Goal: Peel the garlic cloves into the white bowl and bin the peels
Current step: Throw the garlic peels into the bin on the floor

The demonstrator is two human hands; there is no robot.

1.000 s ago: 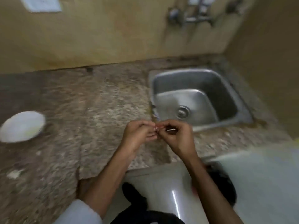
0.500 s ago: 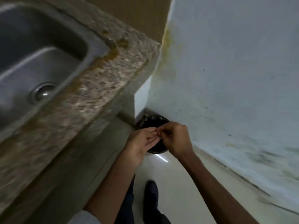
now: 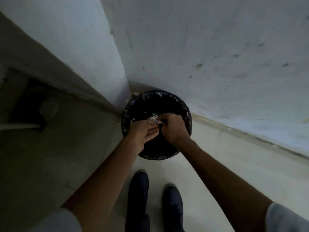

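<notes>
Left hand (image 3: 142,133) is over the round black bag-lined bin (image 3: 167,97): fingers (image 3: 151,130) mostly straight, tips at the scrap, can't tell if they pinch it. White papery garlic peels (image 3: 154,119) sit between both hands' fingertips, directly above the bin's mouth; I'd expect near-weightless, thin, brittle flakes that cling to damp skin, so pinch a loose edge and rub them off rather than just letting go. Right hand (image 3: 173,129) has its fingers curled and clamped on the peels; no clove visible
</notes>
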